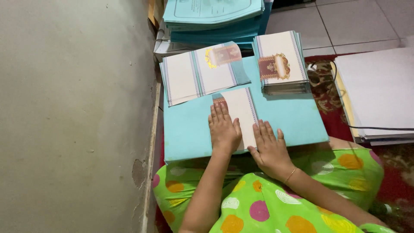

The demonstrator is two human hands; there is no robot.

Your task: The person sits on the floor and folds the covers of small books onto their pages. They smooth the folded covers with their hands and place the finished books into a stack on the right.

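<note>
A folded white card with striped edges (241,110) lies on a light blue board (297,121) that rests across my lap. My left hand (223,129) presses flat on the card's left side, fingers together. My right hand (271,147) lies flat along the card's right edge, fingers slightly spread, a thin bracelet on the wrist. Neither hand grips anything. Just beyond the card, an unfolded sheet of the same cards (200,73) with a gold and maroon emblem lies on the board. A stack of folded cards (281,62) stands at the board's far right.
A plain wall (73,112) runs close on the left. A pile of blue paper sheets (213,17) sits beyond the board. A stack of white sheets (377,92) with a black cable across it lies on the red patterned carpet at the right. Tiled floor shows at the top right.
</note>
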